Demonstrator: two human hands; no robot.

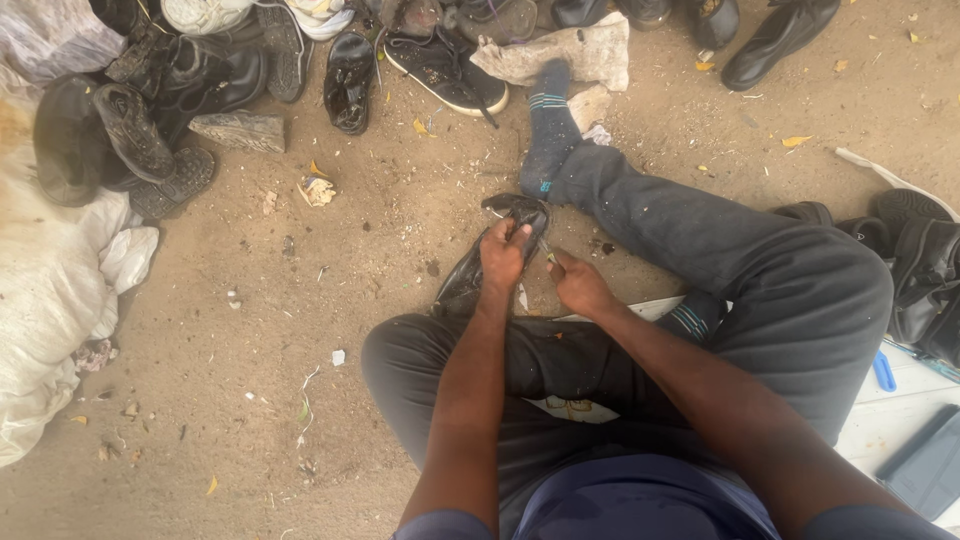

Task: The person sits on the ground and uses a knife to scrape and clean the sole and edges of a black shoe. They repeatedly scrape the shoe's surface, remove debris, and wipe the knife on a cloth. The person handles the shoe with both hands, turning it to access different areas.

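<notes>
I sit on the ground with my legs folded, in dark trousers and dark socks with light stripes. A black leather shoe (470, 272) rests against my left knee, its toe pointing away from me. My left hand (503, 255) grips the upper of the shoe from above. My right hand (578, 284) is closed just to the right of the shoe, fingers pinched together; what it holds is too small to make out.
A pile of black shoes and boots (170, 90) lies at the far left and along the top. White sacks (55, 290) line the left edge. More dark shoes (915, 250) sit at the right. A white board (900, 410) with a blue tool (884, 370) lies at my right.
</notes>
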